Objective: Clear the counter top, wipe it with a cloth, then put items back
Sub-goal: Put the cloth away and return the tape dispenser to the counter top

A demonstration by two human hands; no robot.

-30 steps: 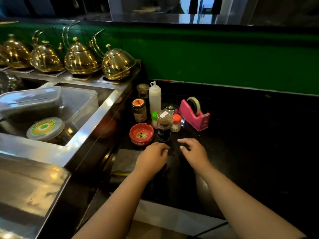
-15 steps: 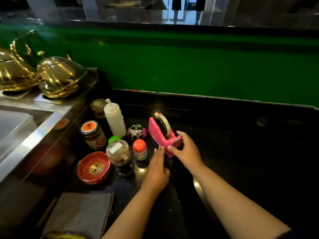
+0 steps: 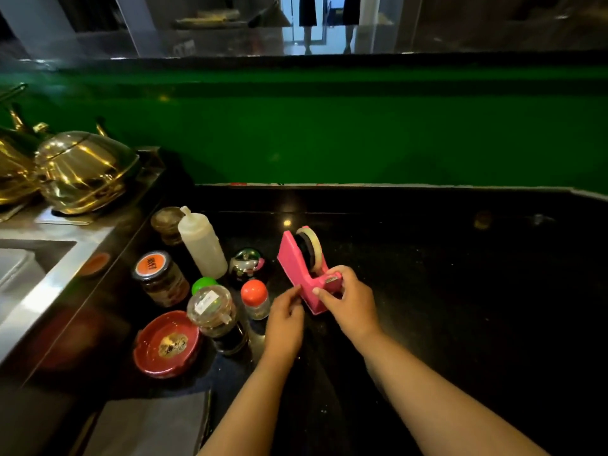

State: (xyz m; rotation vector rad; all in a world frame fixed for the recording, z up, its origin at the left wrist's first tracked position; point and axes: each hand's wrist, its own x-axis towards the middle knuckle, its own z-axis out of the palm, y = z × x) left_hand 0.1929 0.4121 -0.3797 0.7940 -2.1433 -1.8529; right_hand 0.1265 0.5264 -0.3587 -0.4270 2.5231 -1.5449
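Note:
A pink tape dispenser [image 3: 296, 261] stands on the black counter top [image 3: 460, 274]. My right hand [image 3: 348, 299] grips its near end. My left hand [image 3: 285, 315] touches the same end from the left with its fingertips. To the left stand a white squeeze bottle [image 3: 202, 241], an orange-lidded jar [image 3: 159, 278], a grinder with a clear top [image 3: 214, 315], a small orange-capped shaker [image 3: 255, 297], a green cap [image 3: 204, 285], a shiny round object [image 3: 247, 263] and a red ashtray [image 3: 166, 343]. A grey cloth [image 3: 148, 426] lies at the near left.
Golden kettles [image 3: 82, 172] stand on the steel unit [image 3: 42, 291] at the left, which has a sunken basin. A green wall [image 3: 362, 136] backs the counter. A dark-lidded jar [image 3: 166, 223] sits behind the squeeze bottle.
Both hands went forward from the near counter to the tape dispenser. My right hand took hold of its near end and my left hand came up against it. The view shifted right.

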